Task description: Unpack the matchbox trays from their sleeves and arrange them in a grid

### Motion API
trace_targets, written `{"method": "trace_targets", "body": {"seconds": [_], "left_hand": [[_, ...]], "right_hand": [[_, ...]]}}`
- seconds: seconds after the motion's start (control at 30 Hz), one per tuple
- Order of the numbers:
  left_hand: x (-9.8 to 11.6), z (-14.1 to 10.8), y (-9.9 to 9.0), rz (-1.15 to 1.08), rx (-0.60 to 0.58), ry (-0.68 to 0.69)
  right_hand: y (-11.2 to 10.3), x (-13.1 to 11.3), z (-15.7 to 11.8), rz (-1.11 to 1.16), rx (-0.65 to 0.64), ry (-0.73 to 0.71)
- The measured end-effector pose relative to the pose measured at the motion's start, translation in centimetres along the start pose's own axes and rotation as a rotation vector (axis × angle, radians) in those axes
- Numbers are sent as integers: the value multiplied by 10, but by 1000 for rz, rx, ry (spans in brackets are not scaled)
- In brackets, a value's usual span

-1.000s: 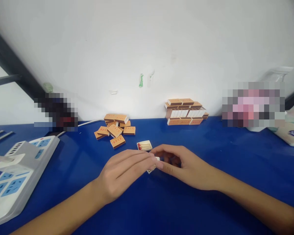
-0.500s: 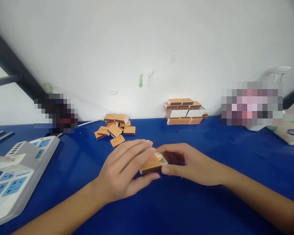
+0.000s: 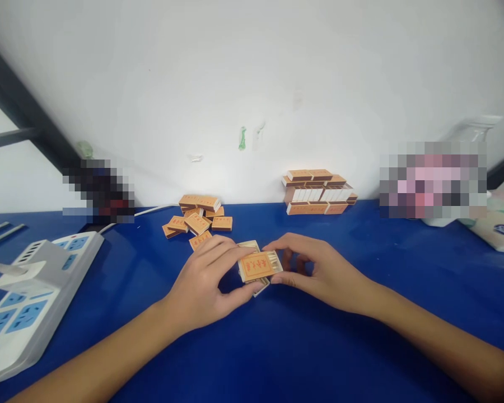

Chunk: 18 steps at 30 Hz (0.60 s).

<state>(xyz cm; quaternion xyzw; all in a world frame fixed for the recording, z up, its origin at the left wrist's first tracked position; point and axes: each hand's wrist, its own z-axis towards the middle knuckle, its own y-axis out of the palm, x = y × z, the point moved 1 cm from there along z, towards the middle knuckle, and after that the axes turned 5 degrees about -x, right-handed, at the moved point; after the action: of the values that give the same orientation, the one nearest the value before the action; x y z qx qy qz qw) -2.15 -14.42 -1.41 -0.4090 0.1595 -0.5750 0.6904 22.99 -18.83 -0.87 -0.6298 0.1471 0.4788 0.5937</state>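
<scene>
Matchbox [image 3: 257, 266] between the two hands, label up, above the blue tabletop [image 3: 319, 358]. Long axis runs roughly left to right, right end angled slightly far. Left hand [image 3: 201, 280] lies to its left, fingers on the far side of the sleeve, thumb on the near side: sleeve grasped. Right hand [image 3: 321, 271] lies at the right end, thumb near and index far, pinching the protruding inner tray [image 3: 276, 261], match sticks showing. Both hands in contact; neither clearly nearer. Open trays partly visible beneath, one edge far [image 3: 249, 244], one near [image 3: 261, 287]; exact contact unclear.
</scene>
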Motion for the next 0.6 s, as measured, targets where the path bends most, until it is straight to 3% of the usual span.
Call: {"method": "trace_targets", "body": {"seconds": [0.23, 0.4, 0.5, 0.6], "left_hand": [[-10, 0, -1, -5, -19, -88], [-17, 3, -6, 79, 62, -148], [-19, 4, -8, 116, 150, -275], [-19, 3, -9, 126, 195, -476]], "right_hand": [[-5, 4, 4, -120, 56, 18], [-19, 17, 6, -214, 135, 21], [-31, 33, 7, -303, 154, 30], [-35, 47, 10, -349, 84, 56]]}}
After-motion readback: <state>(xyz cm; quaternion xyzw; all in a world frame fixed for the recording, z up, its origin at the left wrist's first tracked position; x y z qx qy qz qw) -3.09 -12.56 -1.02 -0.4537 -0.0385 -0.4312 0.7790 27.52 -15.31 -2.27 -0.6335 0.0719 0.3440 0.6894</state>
